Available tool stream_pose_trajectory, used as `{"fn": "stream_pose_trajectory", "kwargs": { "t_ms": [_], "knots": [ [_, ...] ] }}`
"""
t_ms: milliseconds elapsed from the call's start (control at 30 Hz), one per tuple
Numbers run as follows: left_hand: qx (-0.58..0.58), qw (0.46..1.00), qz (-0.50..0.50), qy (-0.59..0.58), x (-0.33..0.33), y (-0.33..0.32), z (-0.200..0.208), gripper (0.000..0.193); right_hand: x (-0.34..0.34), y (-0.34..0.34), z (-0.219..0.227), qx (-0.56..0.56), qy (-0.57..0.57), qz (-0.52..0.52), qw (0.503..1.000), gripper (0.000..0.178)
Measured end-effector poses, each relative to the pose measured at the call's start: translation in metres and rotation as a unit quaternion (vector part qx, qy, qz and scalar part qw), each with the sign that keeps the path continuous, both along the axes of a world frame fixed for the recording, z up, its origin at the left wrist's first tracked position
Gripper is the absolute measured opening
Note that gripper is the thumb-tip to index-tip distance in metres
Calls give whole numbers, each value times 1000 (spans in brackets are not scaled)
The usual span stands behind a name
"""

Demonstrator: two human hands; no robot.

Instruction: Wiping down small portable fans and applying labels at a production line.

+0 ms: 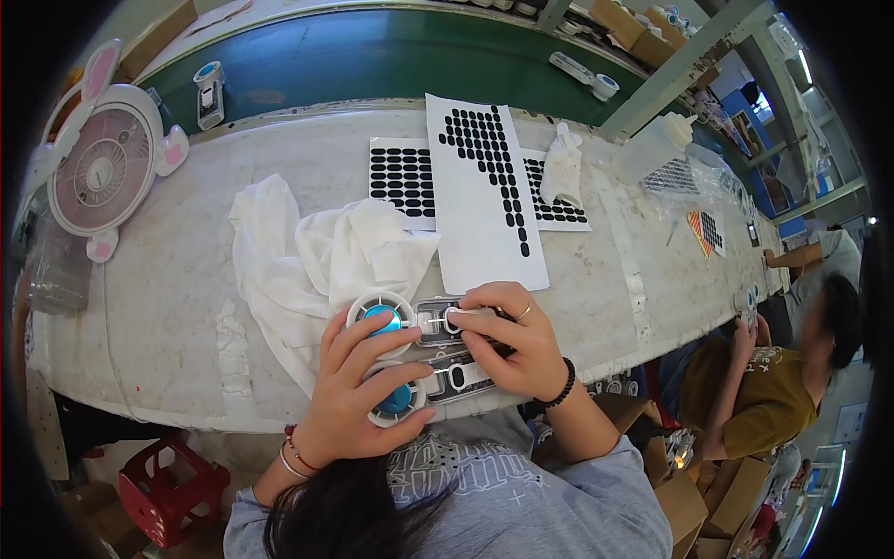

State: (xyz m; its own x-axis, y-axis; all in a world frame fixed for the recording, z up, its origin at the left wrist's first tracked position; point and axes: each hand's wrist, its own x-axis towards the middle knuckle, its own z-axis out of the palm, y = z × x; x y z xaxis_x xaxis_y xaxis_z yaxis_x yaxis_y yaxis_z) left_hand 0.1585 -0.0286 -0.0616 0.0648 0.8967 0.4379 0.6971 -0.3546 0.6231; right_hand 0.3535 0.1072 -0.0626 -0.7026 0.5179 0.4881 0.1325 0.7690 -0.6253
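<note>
Two small devices lie side by side near the table's front edge, each with a round white head, a blue centre and a dark handle with a white oval loop. They look like handheld fans. My left hand [358,391] is curved over both heads; its thumb and index finger hold the nearer fan [395,402], and other fingers rest on the farther fan [380,307]. My right hand [512,340] has its fingers closed at the farther fan's handle, by the white loop. Those fingertips hide whatever small part they may pinch.
A white cloth [326,247] lies beyond my left hand. Farther on are sticker sheets [475,233] of black ovals and a crumpled white glove [562,168]. A bunny-eared fan [102,168] stands left, a plastic bottle [656,144] right. A co-worker [764,382] sits at the right.
</note>
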Motion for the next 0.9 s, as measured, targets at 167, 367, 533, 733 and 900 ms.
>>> {"fn": "stream_pose_trajectory", "kwargs": {
  "t_ms": [167, 367, 533, 733, 900],
  "knots": [
    [-1, 1000, 3, 7, 0, -1, -1, 34, 0, -3, 6, 102, -49, 1, 994, 32],
    [2, 1000, 6, 8, 2, -1, -1, 33, 2, -3, 9, 136, -67, 14, 988, 34],
    [-1, 1000, 6, 5, 2, -3, -1, 32, 3, 0, 12, 189, -103, 30, 976, 33],
    [-3, 1000, 10, 0, 3, -2, -1, 30, 3, -1, 14, 135, -113, 29, 984, 37],
    [3, 1000, 7, 1, 3, -3, -1, 33, 8, 3, 16, 94, -118, 46, 987, 41]
  ]
}}
